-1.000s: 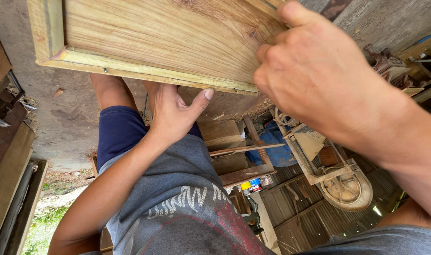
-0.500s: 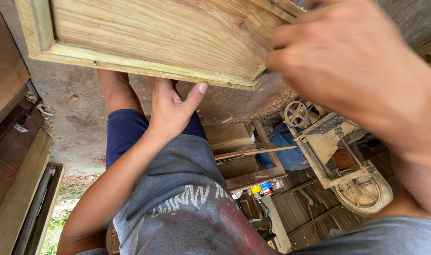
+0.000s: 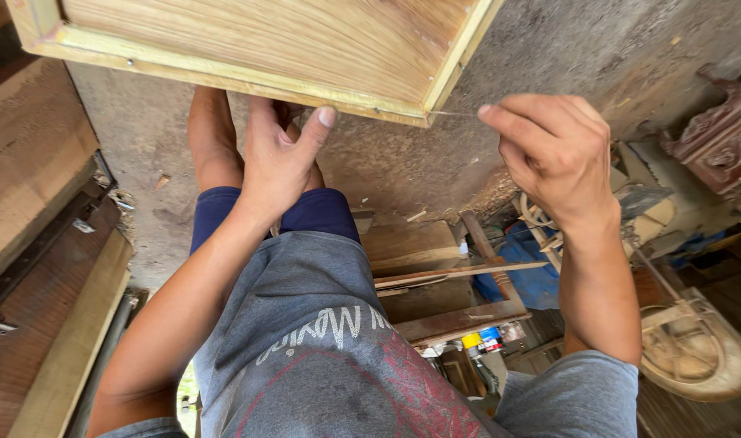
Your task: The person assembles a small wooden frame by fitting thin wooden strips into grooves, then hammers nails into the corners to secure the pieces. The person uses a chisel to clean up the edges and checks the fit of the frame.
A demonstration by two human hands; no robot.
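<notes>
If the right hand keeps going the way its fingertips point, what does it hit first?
The right hand points toward the corner of the wooden panel, pinching something thin there. It would likely meet that framed corner first, though depth is hard to judge.

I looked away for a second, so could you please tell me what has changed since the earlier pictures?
The right hand came off the wooden panel and moved out past its corner, its fingers now pinching a thin sliver. The left hand stayed under the panel's lower edge.
</notes>
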